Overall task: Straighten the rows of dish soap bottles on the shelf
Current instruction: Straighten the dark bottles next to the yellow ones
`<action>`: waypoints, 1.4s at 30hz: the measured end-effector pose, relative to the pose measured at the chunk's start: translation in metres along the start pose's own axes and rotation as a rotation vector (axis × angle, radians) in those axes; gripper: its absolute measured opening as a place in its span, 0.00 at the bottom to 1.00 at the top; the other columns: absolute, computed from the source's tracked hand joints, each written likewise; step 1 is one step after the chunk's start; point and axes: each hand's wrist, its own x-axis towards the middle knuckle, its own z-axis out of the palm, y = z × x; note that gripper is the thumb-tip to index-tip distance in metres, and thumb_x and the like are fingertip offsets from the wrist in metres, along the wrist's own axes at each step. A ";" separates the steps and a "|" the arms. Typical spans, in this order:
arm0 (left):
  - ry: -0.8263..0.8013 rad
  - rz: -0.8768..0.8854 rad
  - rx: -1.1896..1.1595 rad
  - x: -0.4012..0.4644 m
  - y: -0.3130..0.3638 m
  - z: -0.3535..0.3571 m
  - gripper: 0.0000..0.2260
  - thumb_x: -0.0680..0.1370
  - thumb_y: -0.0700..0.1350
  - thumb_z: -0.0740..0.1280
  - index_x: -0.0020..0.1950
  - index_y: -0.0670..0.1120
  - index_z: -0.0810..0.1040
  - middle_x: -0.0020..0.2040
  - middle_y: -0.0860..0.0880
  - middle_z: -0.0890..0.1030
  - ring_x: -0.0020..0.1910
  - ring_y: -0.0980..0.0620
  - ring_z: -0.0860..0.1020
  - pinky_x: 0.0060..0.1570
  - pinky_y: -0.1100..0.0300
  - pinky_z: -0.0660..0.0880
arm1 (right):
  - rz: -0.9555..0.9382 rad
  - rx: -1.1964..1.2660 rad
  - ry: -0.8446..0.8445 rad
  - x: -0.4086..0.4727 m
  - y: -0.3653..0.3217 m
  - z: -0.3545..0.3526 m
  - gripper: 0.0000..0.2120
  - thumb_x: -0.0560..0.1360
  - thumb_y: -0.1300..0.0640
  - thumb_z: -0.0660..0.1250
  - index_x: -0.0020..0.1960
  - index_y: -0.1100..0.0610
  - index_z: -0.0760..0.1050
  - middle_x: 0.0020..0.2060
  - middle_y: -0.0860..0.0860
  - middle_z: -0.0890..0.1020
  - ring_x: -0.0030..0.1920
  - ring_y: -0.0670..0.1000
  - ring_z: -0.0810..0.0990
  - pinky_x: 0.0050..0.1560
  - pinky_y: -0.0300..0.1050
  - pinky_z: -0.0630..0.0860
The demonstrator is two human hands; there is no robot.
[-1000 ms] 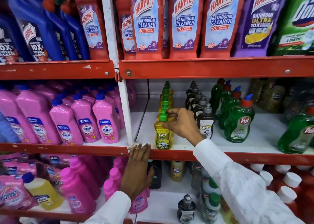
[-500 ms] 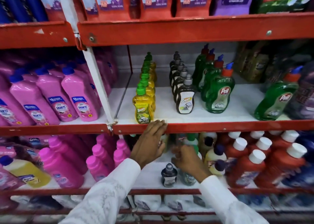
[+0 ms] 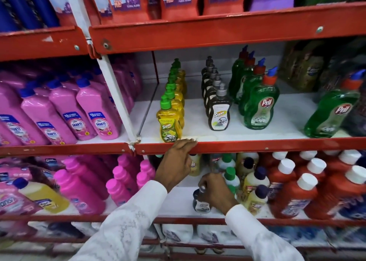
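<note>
Red shelf [image 3: 257, 146] carries tidy soap rows above, left hand [image 3: 176, 161] draped on its lip, fingers together, while right hand [image 3: 215, 193] clamps a small dark bottle [image 3: 201, 205] below, likely light, slick, best gripped at its neck.

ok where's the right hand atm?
Head view, lower shelf, just right of centre: the right hand is closed over the top of a small dark bottle standing alone at the front, below the left hand resting on the red shelf edge.

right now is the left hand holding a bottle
No, the left hand rests on the red shelf edge, while the right hand grips the small dark bottle.
</note>
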 end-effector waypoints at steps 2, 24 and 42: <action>0.006 -0.013 0.001 0.002 -0.002 -0.001 0.28 0.70 0.28 0.65 0.69 0.45 0.74 0.68 0.44 0.77 0.67 0.46 0.74 0.72 0.57 0.66 | -0.002 0.072 0.073 -0.010 -0.012 -0.036 0.08 0.61 0.55 0.75 0.35 0.59 0.82 0.35 0.52 0.85 0.37 0.53 0.84 0.37 0.43 0.80; 0.056 -0.081 -0.006 0.005 0.007 0.005 0.23 0.70 0.36 0.69 0.64 0.48 0.77 0.61 0.45 0.81 0.60 0.45 0.78 0.63 0.57 0.72 | -0.053 0.104 0.479 0.055 -0.076 -0.231 0.17 0.59 0.49 0.81 0.41 0.58 0.85 0.36 0.52 0.86 0.38 0.49 0.84 0.38 0.43 0.81; 0.059 -0.107 0.009 0.003 0.009 0.013 0.22 0.72 0.41 0.70 0.66 0.48 0.74 0.62 0.47 0.79 0.61 0.48 0.76 0.64 0.57 0.71 | -0.114 -0.001 0.275 0.083 -0.061 -0.233 0.21 0.61 0.54 0.82 0.52 0.57 0.82 0.47 0.52 0.86 0.45 0.51 0.84 0.53 0.48 0.83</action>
